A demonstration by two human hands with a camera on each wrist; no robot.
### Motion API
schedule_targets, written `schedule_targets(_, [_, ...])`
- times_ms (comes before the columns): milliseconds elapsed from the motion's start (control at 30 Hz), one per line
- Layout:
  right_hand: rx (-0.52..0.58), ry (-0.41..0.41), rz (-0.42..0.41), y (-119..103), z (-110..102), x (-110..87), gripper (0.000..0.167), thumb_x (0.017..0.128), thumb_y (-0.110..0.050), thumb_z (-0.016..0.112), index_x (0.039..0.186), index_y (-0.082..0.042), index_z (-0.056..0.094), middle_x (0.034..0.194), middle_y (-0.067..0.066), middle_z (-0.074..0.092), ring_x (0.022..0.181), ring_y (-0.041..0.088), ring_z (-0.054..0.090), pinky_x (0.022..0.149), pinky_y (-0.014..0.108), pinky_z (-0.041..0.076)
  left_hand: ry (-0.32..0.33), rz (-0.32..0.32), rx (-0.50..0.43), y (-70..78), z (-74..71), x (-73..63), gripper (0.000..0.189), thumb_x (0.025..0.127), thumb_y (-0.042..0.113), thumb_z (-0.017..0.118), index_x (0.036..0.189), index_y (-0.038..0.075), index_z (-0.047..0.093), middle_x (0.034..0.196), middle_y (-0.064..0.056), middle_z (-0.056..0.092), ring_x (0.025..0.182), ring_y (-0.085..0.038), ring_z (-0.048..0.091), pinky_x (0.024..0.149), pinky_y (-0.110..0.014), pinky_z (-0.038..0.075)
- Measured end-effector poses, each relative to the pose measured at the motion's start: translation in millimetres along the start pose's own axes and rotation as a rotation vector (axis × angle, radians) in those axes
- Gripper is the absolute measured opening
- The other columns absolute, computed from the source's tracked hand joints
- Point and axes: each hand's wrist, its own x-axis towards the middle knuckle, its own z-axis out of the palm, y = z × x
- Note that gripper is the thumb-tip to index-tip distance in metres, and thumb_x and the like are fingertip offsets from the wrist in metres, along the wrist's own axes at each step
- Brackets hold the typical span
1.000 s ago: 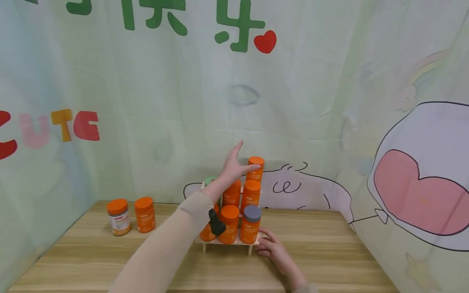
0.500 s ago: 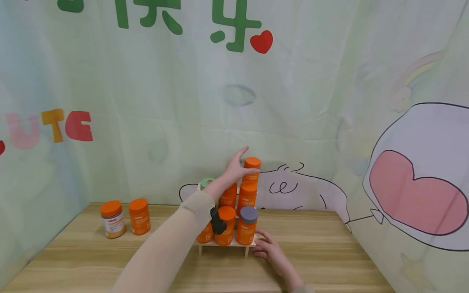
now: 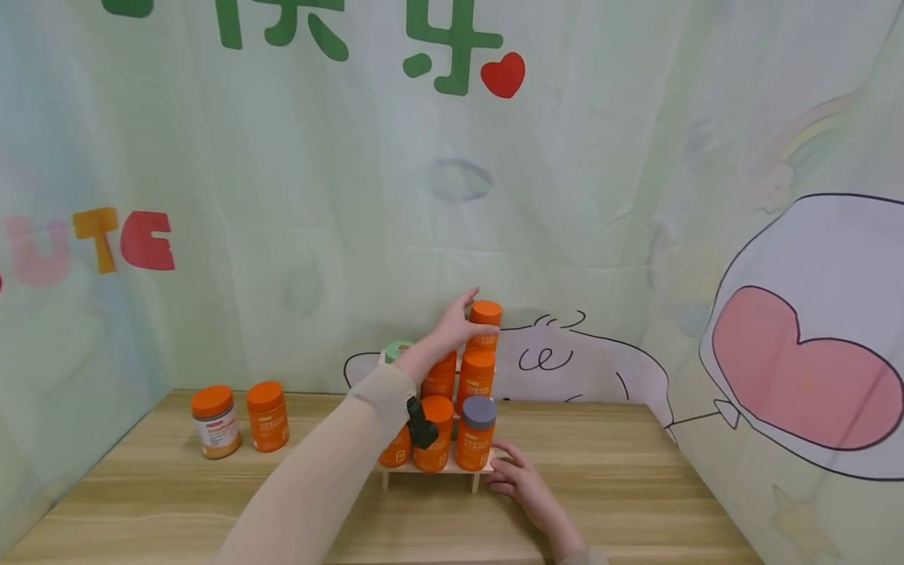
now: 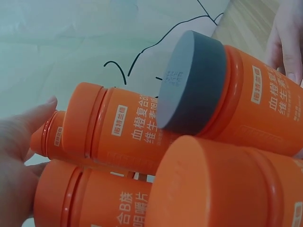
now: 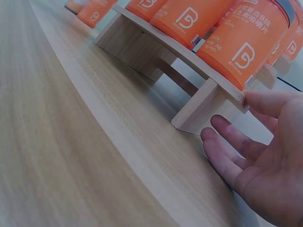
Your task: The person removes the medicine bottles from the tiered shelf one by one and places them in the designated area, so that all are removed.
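Note:
My left hand (image 3: 453,328) reaches over a stepped wooden rack (image 5: 170,42) and holds an orange bottle (image 3: 486,314) on its top tier, thumb across the front and fingers behind. The left wrist view shows those fingertips at that far bottle's cap (image 4: 40,142). Low at the rack's right end, my right hand (image 3: 526,482) touches the front tier's corner with one fingertip, the other fingers loosely bent below. Closest to it stands an orange bottle with a grey lid (image 3: 476,431). More orange bottles fill the rack; my left forearm partly hides a green-lidded one (image 3: 398,350).
Two more bottles stand on the wooden table (image 3: 607,502) to the left: one with a white label (image 3: 217,424) and a plain orange one (image 3: 267,417). A printed curtain (image 3: 339,196) hangs right behind the table.
My left hand has come down and drawn in around the top bottle, its fingers now nearer the cap. The right hand stays at the rack's corner. The head view has shifted slightly.

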Motion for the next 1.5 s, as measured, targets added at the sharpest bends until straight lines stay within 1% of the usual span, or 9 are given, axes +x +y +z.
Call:
schedule_targets(67, [-0.003,-0.003,-0.002,1,0,0.8,0.055,0.099,-0.015,0.052,0.144,0.008,0.029,0.101,0.003,0.061,0.085,0.009,0.063,0.081,0.024,0.055,0.006,-0.014,-0.009,-0.4,-0.2,0.5,0.086,0.087,0.014,0.075,0.156,0.013,0.024,0.159,-0.017,0.027,0.144,-0.035,0.032,0.115,-0.049,0.035])
schedule_targets(167, [-0.008,-0.007,-0.004,2,0,1.7,0.056,0.099,-0.016,0.053,0.144,0.008,0.03,0.102,0.003,0.061,0.086,0.009,0.064,0.081,0.025,0.055,0.013,-0.022,-0.001,-0.1,-0.8,0.0,0.084,0.087,0.014,0.074,0.156,0.011,0.025,0.158,-0.018,0.029,0.145,-0.035,0.031,0.116,-0.05,0.033])
schedule_targets(367, [-0.012,-0.011,-0.011,2,0,1.4,0.055,0.099,-0.015,0.052,0.144,0.009,0.029,0.101,0.002,0.061,0.085,0.009,0.064,0.081,0.025,0.054,0.006,-0.016,0.001,-0.3,-0.8,-0.6,0.075,0.089,0.011,0.071,0.153,0.004,0.03,0.154,-0.019,0.037,0.141,-0.034,0.038,0.114,-0.047,0.036])
schedule_targets(500, [-0.001,-0.005,-0.01,0,-1,0.6,0.054,0.1,-0.013,0.05,0.144,0.009,0.029,0.1,0.002,0.06,0.085,0.008,0.063,0.08,0.024,0.054,-0.001,-0.024,0.0,-0.8,-0.5,-0.7,0.073,0.091,0.012,0.069,0.152,0.004,0.031,0.152,-0.019,0.039,0.138,-0.035,0.041,0.113,-0.048,0.037])
schedule_targets(733, [0.006,-0.019,-0.02,0,0,-0.3,0.054,0.1,-0.015,0.051,0.144,0.008,0.03,0.1,0.002,0.06,0.085,0.008,0.064,0.081,0.024,0.055,0.011,-0.069,0.014,-0.3,-0.7,-0.6,0.068,0.091,0.015,0.069,0.149,0.004,0.037,0.149,-0.018,0.044,0.133,-0.035,0.046,0.112,-0.049,0.038])
schedule_targets(933, [-0.001,-0.014,-0.01,2,-1,1.3,0.056,0.099,-0.016,0.052,0.145,0.008,0.03,0.103,0.004,0.06,0.086,0.01,0.063,0.081,0.025,0.055,0.024,-0.072,0.045,2.7,0.9,-1.8,0.064,0.092,0.015,0.068,0.147,0.002,0.039,0.145,-0.018,0.048,0.13,-0.034,0.049,0.111,-0.047,0.04])
schedule_targets(1067, [-0.005,-0.011,-0.004,2,0,2.2,0.057,0.099,-0.016,0.052,0.145,0.007,0.029,0.104,0.004,0.06,0.087,0.01,0.063,0.082,0.025,0.055,0.035,-0.07,0.032,4.3,1.1,-3.5,0.063,0.092,0.013,0.068,0.147,0.001,0.039,0.143,-0.018,0.049,0.129,-0.034,0.05,0.109,-0.047,0.041])
schedule_targets(1300, [0.011,-0.004,0.003,1,0,0.6,0.055,0.1,-0.015,0.05,0.145,0.008,0.028,0.103,0.004,0.06,0.086,0.009,0.063,0.082,0.025,0.054,0.09,-0.075,-0.012,2.9,-2.1,-3.7,0.063,0.092,0.012,0.069,0.146,0.001,0.039,0.142,-0.018,0.051,0.127,-0.034,0.051,0.109,-0.046,0.042])
schedule_targets(1500, [0.007,0.0,0.005,-1,-1,0.4,0.054,0.1,-0.016,0.051,0.145,0.006,0.031,0.104,0.004,0.061,0.086,0.01,0.064,0.082,0.026,0.054,0.17,-0.038,0.004,7.3,-9.5,-6.8,0.063,0.092,0.014,0.069,0.146,0.002,0.039,0.146,-0.016,0.047,0.13,-0.034,0.049,0.108,-0.045,0.043])
